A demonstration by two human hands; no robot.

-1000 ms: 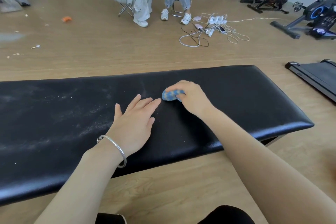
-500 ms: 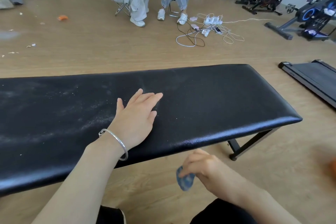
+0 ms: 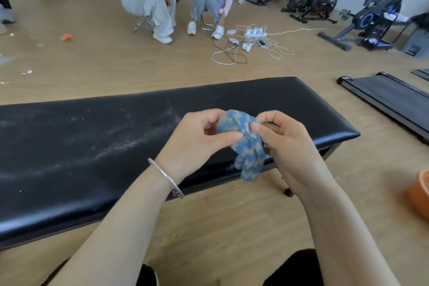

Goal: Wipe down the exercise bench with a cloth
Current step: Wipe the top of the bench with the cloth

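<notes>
The black exercise bench [image 3: 69, 169] runs beneath and beyond the fingers, its left end cut off by the frame. Left of the fingers a pale dusty streak [image 3: 130, 144] lies across the pad. Right of them the pad looks dark and clean, so I judge the wiping roughly half done, with the left stretch remaining. The left hand [image 3: 197, 144] and right hand [image 3: 287, 146] both pinch the blue-and-beige cloth [image 3: 248, 151] between thumb and curled fingers, its tail hanging below them. The fingers behind the cloth are hidden.

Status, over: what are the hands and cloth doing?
Grips: left hand and right hand pinch cloth, off bench. Dust streaks on its left part. No obstacle seen.
</notes>
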